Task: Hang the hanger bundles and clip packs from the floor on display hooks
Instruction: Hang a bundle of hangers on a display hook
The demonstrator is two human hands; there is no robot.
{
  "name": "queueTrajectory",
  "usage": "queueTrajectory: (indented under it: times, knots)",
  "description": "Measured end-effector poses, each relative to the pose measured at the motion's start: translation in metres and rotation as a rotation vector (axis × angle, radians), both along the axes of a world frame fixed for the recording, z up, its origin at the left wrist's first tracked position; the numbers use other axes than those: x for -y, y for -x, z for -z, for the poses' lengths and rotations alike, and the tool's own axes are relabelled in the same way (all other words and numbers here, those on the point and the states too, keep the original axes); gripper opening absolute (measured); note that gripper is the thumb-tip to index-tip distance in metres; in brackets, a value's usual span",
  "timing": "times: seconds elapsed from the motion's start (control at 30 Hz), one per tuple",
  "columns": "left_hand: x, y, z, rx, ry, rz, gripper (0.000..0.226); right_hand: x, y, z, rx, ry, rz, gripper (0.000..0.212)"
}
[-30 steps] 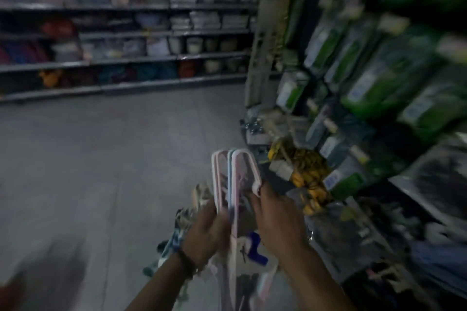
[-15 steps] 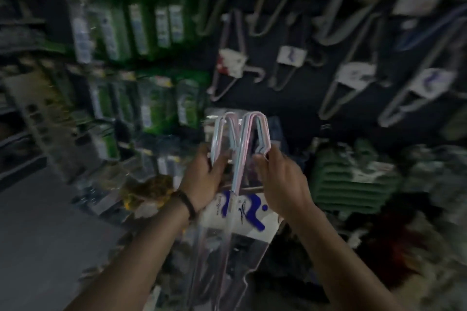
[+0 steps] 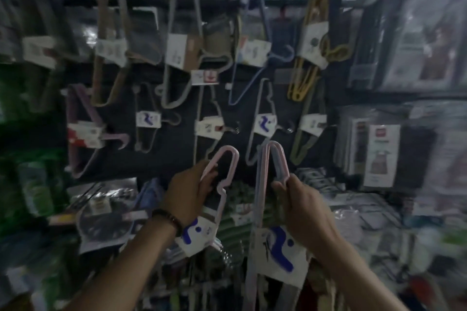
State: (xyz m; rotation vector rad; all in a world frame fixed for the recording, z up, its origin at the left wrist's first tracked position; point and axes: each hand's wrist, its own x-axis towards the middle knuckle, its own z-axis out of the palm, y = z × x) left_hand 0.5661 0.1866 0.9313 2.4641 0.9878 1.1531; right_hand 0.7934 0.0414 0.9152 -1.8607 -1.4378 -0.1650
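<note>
Change since half a second ago: the two bundles, held side by side and almost touching then, are now drawn apart, one in each hand, and the view has lifted toward the upper rows of the dark display panel [image 3: 177, 156].
Left hand: the left hand [image 3: 188, 190] is closed around the hook end of a pale pink plastic hanger bundle with a white card sleeve printed in blue [image 3: 222, 184]; fingers wrapped on the hook's near leg, with a dark bead bracelet [image 3: 168, 219] at the wrist.
Right hand: the right hand [image 3: 307, 212] pinches the hook of a pink-and-blue plastic hanger bundle with the same white blue-printed sleeve [image 3: 274, 174]; thumb and fingers are tight on the hook's right leg.
Where the bundles are: both are up in the air in front of the panel, below the row of matching blue-logo hanger packs [image 3: 264, 124], not yet on any hook.
Display hooks: too blurred and dim to pick out; only the hung packs hint at where they sit.
Risk, missed hook: with the pegs hard to see, a bundle's hook could slide past the peg tip and drop once let go.
Risk, knocking stock: the grey hanger pack [image 3: 209, 131] hanging between and above the hands is close; a raised bundle could catch it and pull it off.
Risk, tangling: the long bodies hang low over the crowded green packaged goods [image 3: 235, 212] and could snag there while being lifted.
Risk, grip: holding each bundle only by its hook lets it swing, which would spoil the aim.
</note>
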Motion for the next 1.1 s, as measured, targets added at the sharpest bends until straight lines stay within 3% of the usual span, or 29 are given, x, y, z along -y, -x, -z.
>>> queueTrajectory:
  times: [0.17,0.3,0.53,0.63,0.73,0.87,1.1]
  knots:
    - [-0.028,-0.074,-0.041,-0.103,-0.12,0.068,0.026,-0.027,-0.089,-0.046,0.058,0.069,0.073,0.032]
    - [-0.06,-0.108,-0.072,-0.105,-0.119,0.197,0.032,-0.063,-0.132,-0.077,0.17,0.114,0.108,0.052]
    - [-0.114,-0.144,-0.087,-0.055,-0.173,0.45,0.019,-0.137,-0.151,-0.111,0.237,0.229,0.182,0.031]
    - [-0.13,-0.155,-0.089,0.002,-0.197,0.567,0.025,-0.158,-0.153,-0.122,0.221,0.234,0.205,0.016]
    - [-0.149,-0.169,-0.092,-0.02,-0.27,0.656,0.035,-0.176,-0.156,-0.128,0.293,0.179,0.226,0.021]
    - [-0.166,-0.193,-0.085,-0.03,-0.314,0.671,0.031,-0.181,-0.156,-0.13,0.288,-0.01,0.225,0.032]
    - [-0.183,-0.222,-0.076,0.017,-0.285,0.576,0.044,-0.203,-0.175,-0.114,0.278,-0.121,0.242,0.019]
